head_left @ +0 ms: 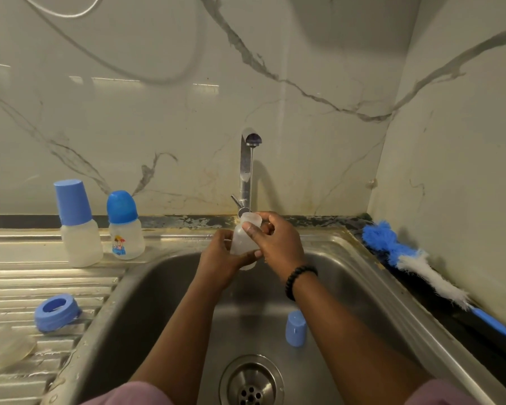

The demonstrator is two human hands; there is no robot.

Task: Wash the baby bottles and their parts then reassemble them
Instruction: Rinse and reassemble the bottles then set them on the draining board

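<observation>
I hold an open, clear baby bottle [243,238] upright over the sink, below the tap [247,168]. My left hand [221,264] grips its lower body, and my right hand [276,242] wraps its neck with the thumb across the front. A blue cap [295,328] stands in the sink basin. A blue screw ring [57,312] and a clear teat [11,350] lie on the draining board at the left. Two capped bottles stand at the back left: a plain one [78,226] and a printed one [124,228].
The steel sink [362,267] has its drain [250,384] at the bottom centre. A blue and white bottle brush [418,264] lies along the dark counter at the right, by the wall. A marble-patterned wall rises behind.
</observation>
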